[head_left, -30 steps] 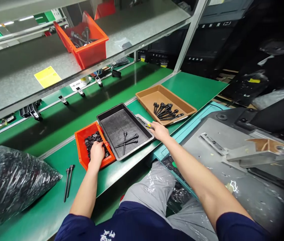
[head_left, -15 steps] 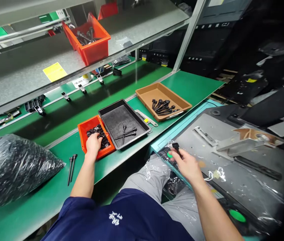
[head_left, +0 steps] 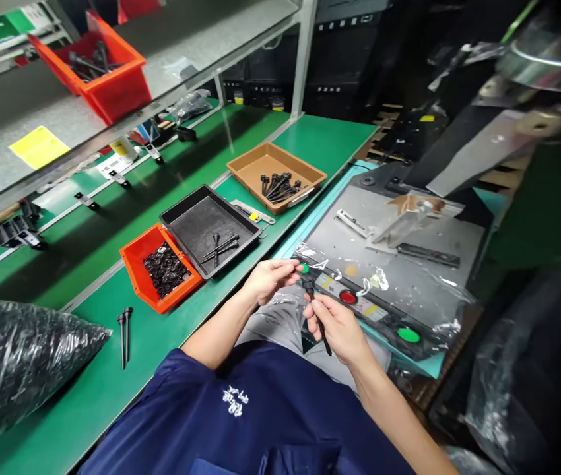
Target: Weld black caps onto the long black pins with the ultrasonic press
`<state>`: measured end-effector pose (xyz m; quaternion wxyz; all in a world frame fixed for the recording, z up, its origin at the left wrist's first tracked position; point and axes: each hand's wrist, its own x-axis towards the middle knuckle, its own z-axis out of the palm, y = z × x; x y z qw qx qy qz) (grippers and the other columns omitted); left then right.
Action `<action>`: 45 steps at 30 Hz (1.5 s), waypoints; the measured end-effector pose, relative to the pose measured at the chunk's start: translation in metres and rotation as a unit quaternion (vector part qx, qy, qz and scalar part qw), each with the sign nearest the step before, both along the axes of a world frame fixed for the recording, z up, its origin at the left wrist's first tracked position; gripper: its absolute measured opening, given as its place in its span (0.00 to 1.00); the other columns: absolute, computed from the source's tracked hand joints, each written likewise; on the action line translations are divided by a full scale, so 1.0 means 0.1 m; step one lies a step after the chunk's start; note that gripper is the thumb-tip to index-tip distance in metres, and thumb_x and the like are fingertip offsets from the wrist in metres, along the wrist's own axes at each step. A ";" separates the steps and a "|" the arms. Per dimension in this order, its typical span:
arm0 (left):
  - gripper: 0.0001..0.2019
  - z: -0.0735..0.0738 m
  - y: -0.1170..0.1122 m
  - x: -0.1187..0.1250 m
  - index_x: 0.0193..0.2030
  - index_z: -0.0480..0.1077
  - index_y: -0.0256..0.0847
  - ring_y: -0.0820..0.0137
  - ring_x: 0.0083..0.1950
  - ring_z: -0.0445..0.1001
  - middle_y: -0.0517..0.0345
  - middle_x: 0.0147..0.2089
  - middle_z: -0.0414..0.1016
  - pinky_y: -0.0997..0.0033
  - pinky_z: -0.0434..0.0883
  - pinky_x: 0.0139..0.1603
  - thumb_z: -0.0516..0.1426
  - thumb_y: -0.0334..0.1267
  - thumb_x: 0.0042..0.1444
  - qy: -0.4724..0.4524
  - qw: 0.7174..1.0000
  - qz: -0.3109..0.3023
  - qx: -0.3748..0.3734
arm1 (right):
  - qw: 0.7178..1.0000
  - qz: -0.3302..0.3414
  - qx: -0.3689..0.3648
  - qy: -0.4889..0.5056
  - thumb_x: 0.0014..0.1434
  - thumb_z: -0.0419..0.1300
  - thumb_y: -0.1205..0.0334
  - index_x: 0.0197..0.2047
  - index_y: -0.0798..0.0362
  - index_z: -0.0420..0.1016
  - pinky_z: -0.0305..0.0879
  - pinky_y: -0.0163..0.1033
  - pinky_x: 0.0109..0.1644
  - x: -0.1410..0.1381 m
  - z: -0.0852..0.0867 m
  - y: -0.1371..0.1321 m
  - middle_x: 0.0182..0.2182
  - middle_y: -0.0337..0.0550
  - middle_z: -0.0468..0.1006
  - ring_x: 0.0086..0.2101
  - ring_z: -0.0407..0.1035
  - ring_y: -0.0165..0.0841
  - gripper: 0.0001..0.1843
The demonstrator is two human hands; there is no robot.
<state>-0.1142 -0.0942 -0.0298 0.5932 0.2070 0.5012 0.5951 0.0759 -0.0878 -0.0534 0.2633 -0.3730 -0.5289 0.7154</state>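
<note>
Currently pinching long, black, knob-headed rod [head_left: 309,284] in right hand [head_left: 338,324]; holding left hand [head_left: 269,278] near rod's head, can't tell if pinching anything; could drop rod by loosening grip.

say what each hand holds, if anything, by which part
Right hand: a black bolt-like part, by its shaft below the head. Left hand: cannot be told.

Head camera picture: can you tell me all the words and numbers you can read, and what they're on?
None can be read clearly.
Navy shirt: white marks, too blurred.
Black boxes: white marks, too small.
White card: marks too small.
Yellow sheet: too blurred to tell.
</note>
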 end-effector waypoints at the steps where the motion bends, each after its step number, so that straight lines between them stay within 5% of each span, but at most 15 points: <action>1: 0.19 -0.01 0.06 0.09 0.42 0.79 0.33 0.71 0.36 0.79 0.47 0.43 0.82 0.67 0.75 0.46 0.71 0.42 0.45 -0.048 0.999 -0.015 0.003 | 1.000 -0.016 0.001 0.001 0.59 0.61 0.37 0.44 0.55 0.73 0.58 0.32 0.18 0.03 0.00 -0.01 0.25 0.39 0.72 0.18 0.61 0.26 0.27; 4: 0.18 0.01 0.16 0.27 0.41 0.79 0.33 0.66 0.43 0.81 0.45 0.45 0.81 0.65 0.74 0.52 0.71 0.41 0.44 -0.101 0.994 -0.019 0.030 | 0.998 -0.068 0.001 0.006 0.59 0.61 0.38 0.44 0.55 0.73 0.56 0.31 0.15 0.09 0.01 -0.05 0.26 0.38 0.72 0.17 0.61 0.25 0.26; 12: 0.19 -0.04 0.12 0.49 0.44 0.80 0.37 0.53 0.55 0.77 0.42 0.53 0.80 0.54 0.74 0.55 0.70 0.45 0.47 -0.040 0.994 -0.049 0.087 | 0.992 -0.121 -0.002 0.035 0.60 0.62 0.42 0.45 0.54 0.74 0.53 0.29 0.13 0.06 0.06 -0.03 0.26 0.37 0.70 0.17 0.60 0.25 0.23; 22: 0.18 -0.06 0.07 0.38 0.54 0.77 0.43 0.60 0.62 0.73 0.49 0.59 0.76 0.57 0.66 0.66 0.61 0.46 0.59 0.164 0.962 -0.112 0.186 | 0.989 -0.148 0.020 0.014 0.58 0.63 0.42 0.41 0.54 0.74 0.52 0.30 0.16 -0.02 0.13 -0.03 0.25 0.37 0.71 0.17 0.58 0.24 0.22; 28: 0.23 -0.06 0.06 0.38 0.61 0.71 0.45 0.60 0.64 0.69 0.49 0.65 0.70 0.58 0.67 0.64 0.61 0.44 0.59 0.169 0.950 -0.165 0.202 | 0.985 -0.122 -0.102 0.065 0.55 0.65 0.43 0.34 0.52 0.68 0.41 0.29 0.15 0.00 0.29 -0.04 0.25 0.34 0.66 0.16 0.49 0.21 0.21; 34: 0.23 -0.02 0.07 0.46 0.58 0.73 0.46 0.59 0.64 0.70 0.48 0.64 0.70 0.59 0.67 0.64 0.64 0.41 0.55 0.155 0.945 -0.175 0.230 | 0.979 -0.202 0.020 -0.001 0.57 0.63 0.40 0.39 0.52 0.72 0.49 0.33 0.19 0.00 0.23 -0.04 0.20 0.34 0.62 0.18 0.53 0.25 0.22; 39: 0.25 -0.03 0.16 0.57 0.60 0.71 0.45 0.58 0.60 0.72 0.46 0.66 0.67 0.59 0.70 0.59 0.64 0.42 0.56 0.116 0.949 -0.188 0.227 | 0.980 -0.193 -0.012 0.048 0.57 0.63 0.39 0.38 0.51 0.70 0.43 0.33 0.17 0.02 0.25 0.03 0.19 0.31 0.59 0.16 0.47 0.24 0.22; 45: 0.15 0.17 0.55 0.61 0.49 0.79 0.44 0.58 0.63 0.66 0.46 0.63 0.66 0.60 0.71 0.57 0.64 0.43 0.55 0.257 0.914 -0.171 0.263 | 0.964 -0.235 0.123 -0.011 0.62 0.58 0.40 0.36 0.51 0.71 0.54 0.34 0.20 0.19 0.19 0.24 0.23 0.36 0.67 0.19 0.57 0.27 0.21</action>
